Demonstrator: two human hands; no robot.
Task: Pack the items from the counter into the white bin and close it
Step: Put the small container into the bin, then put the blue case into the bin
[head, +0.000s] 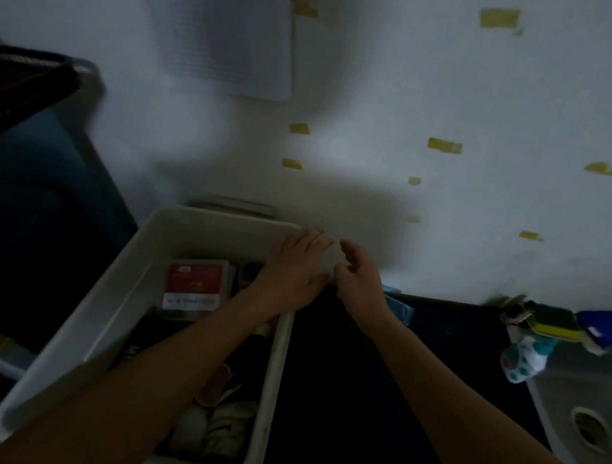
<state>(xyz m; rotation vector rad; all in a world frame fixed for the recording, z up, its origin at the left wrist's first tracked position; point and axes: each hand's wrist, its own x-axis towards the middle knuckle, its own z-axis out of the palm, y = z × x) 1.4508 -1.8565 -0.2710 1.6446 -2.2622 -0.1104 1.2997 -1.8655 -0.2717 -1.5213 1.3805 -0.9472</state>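
The white bin (pixel 101 320) stands open on the left part of the dark counter (pixel 375 388). Inside it lie a red-and-white packet (pixel 193 284), dark items and pale crumpled things (pixel 226 422) at the near end. My left hand (pixel 293 268) hovers over the bin's far right corner with its fingers stretched toward the wall. Just right of it, my right hand (pixel 358 278) is above the counter, fingers loosely bent, with nothing visible in it. A blue flat item (pixel 400 308) lies on the counter beneath the right hand. No lid is clearly visible in the dim light.
A steel sink (pixel 597 409) sits at the right, with a yellow-green sponge (pixel 557 323), a blue object (pixel 605 326) and a white-and-teal object (pixel 523 361) by its rim. The white wall carries tape scraps and a hanging white cloth (pixel 226 29). A dark basket (pixel 11 91) is at the left.
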